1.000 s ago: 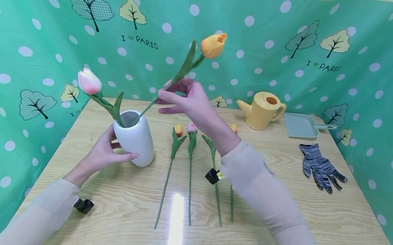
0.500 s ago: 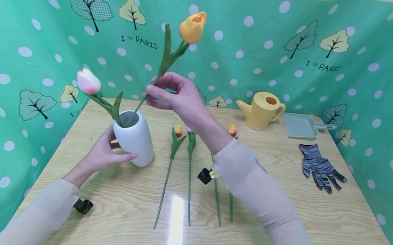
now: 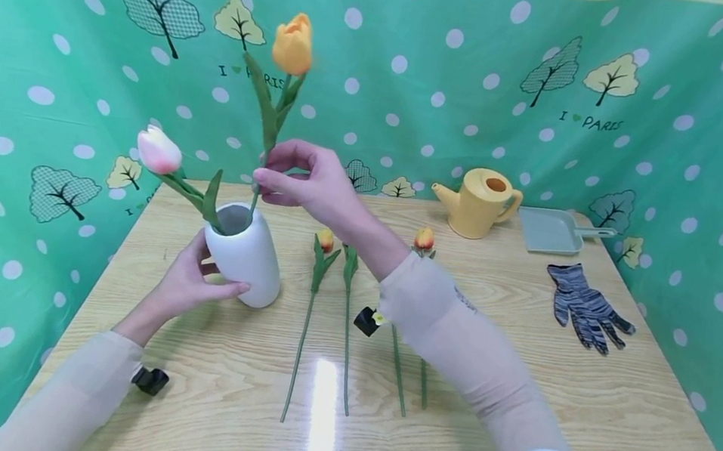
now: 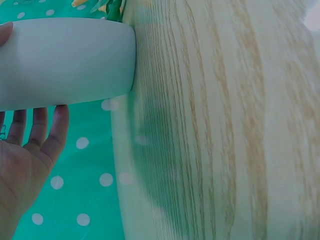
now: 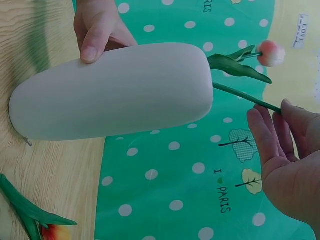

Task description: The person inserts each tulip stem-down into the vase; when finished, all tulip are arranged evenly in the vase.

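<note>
My left hand (image 3: 193, 276) grips the side of a white vase (image 3: 250, 264), thumb in front and fingers behind. A white-and-pink tulip (image 3: 160, 152) leans out of the vase to the left. With thumb and fingertips my right hand (image 3: 309, 180) pinches the stem of an orange tulip (image 3: 293, 45) above the vase. The lower stem (image 5: 240, 93) of this tulip passes into the vase mouth; its end is hidden inside. In the left wrist view the vase (image 4: 70, 60) stands on the table, with several fingers (image 4: 57, 130) touching its side.
Several tulips lie on the wooden table (image 3: 226, 421), among them an orange-red one (image 3: 326, 241) and another (image 3: 424, 238) partly behind the right forearm. At the back right are a yellow watering can (image 3: 479, 204), a grey-green dustpan (image 3: 549, 231) and a striped glove (image 3: 587, 307).
My right hand has moved left with the orange tulip, which has swung from a rightward lean to nearly upright, its stem inside the vase mouth. The left hand and vase look unchanged.
</note>
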Motion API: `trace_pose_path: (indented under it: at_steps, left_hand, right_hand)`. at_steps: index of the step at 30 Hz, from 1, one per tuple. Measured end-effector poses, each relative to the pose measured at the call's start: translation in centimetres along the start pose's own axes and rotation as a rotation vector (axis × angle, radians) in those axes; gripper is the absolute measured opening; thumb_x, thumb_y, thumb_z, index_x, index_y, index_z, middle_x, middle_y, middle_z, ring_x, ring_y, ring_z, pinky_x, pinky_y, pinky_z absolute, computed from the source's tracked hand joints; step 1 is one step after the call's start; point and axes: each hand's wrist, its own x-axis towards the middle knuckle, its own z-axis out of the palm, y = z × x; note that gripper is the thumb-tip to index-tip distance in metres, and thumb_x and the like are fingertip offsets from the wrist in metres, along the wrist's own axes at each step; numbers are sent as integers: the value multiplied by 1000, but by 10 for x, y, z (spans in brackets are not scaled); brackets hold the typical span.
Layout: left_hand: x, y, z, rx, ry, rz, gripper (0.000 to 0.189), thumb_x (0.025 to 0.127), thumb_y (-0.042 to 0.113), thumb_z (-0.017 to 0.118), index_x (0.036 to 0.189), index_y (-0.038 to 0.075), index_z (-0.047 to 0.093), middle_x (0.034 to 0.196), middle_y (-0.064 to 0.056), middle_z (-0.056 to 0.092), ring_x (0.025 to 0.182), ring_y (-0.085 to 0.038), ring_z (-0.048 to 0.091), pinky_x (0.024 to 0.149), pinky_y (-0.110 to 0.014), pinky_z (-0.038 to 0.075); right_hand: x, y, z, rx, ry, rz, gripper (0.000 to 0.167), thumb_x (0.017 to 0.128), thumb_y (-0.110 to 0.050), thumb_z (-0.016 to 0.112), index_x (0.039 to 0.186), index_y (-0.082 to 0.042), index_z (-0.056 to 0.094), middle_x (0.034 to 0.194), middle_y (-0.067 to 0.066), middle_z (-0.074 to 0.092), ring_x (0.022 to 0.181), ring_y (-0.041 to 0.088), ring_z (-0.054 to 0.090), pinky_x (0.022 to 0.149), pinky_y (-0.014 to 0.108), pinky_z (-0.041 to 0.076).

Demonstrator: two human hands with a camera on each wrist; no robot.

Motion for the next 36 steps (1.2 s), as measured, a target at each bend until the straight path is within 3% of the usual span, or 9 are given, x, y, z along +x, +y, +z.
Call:
trace_pose_path:
  at_steps: [6,11,24,36]
  left_hand:
    - [0,-1,-2,2,-7,6,94,73,-1,90,150,17,39,135,-3,51,114,-22,59,90,-26,56]
    - [0,-1,-1,0,-11,0,93,74,1,90,150,19,39,135,-2,51,115,-23,59,91,-26,55]
    - [1,0,-2,-1,-15,-21,91,76,3,90,149,17,38,137,-2,50,116,-24,58,91,-25,55]
    - [1,-1,-1,-10,-12,-3,92,75,0,89,150,17,38,136,-3,50,114,-21,59,89,-26,56]
  right_hand:
    - [5,1,9,-39,-7,59,27,94,-6,73,117,2,61,104,13,65,95,32,70,85,39,61]
    - [10,4,13,-91,-29,58,30,94,-7,73,121,3,62,108,14,65,92,26,72,84,37,61]
    - [16,17,24,-112,-30,67,32,91,-7,77,119,1,63,103,12,67,91,23,69,79,36,62]
    - [17,17,27,-114,-66,84,31,94,-11,75,121,-1,64,104,10,66,94,26,70,79,35,62]
